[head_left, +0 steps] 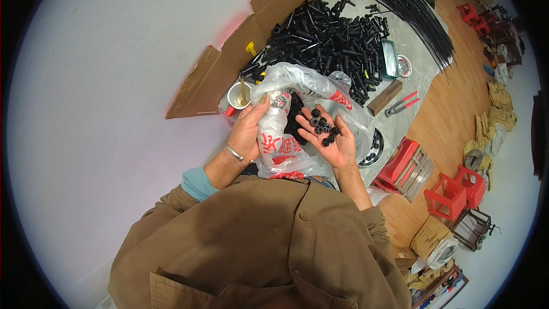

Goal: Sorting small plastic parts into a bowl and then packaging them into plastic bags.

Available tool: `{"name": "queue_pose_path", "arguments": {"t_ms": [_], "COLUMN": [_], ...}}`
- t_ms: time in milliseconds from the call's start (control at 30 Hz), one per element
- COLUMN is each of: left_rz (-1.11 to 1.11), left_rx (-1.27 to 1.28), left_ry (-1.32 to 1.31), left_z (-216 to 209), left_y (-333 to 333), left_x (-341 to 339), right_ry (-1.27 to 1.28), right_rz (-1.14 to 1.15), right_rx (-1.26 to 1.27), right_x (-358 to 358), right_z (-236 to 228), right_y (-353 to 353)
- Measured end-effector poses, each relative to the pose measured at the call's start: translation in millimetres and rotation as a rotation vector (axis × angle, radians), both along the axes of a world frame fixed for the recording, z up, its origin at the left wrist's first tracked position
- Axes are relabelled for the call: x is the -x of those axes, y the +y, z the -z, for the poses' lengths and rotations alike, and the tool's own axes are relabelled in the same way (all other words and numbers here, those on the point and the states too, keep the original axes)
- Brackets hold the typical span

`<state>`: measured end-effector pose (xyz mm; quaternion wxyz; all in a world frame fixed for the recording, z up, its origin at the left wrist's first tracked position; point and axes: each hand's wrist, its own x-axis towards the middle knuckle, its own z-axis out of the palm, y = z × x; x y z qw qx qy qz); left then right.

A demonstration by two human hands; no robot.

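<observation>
My left hand [247,131] grips the rim of a clear plastic bag [289,163] with red print, thumb uppermost. Inside its mouth a dark mass of black pieces [293,117] shows in part. Over the bag's right side, my right hand [337,142] is turned palm up with its fingers stretched out. Several small black ring-shaped parts [325,128] rest on that palm and fingers, some with holes through the middle; their exact kind is too small to tell.
Beyond the bag lies a heap of black tubular fittings [326,37] against a cardboard wall [229,63]. A white cup [238,96] stands left; a wooden block [385,97], red-handled pincers [403,104] and a bowl [373,149] lie right. Long black rods [412,8] lie farther back.
</observation>
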<state>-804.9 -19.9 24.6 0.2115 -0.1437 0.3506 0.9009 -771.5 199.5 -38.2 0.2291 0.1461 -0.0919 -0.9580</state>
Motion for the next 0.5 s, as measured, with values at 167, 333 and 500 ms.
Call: {"name": "queue_pose_path", "arguments": {"t_ms": [167,333,500], "left_rz": [0.004,-0.006,-0.006], "left_rx": [0.020,0.010,0.015], "left_ry": [-0.009,-0.026,-0.030], "left_z": [-4.4,-9.0,-8.3], "left_y": [1.1,2.4,2.9], "left_x": [-0.2,-0.6,-0.4], "right_ry": [-0.031,0.018,0.026], "right_rz": [0.012,0.014,0.015], "right_rx": [-0.010,-0.029,-0.049], "right_x": [0.3,0.5,0.0], "right_z": [3.6,5.2,5.6], "right_y": [1.2,1.8,2.0]}}
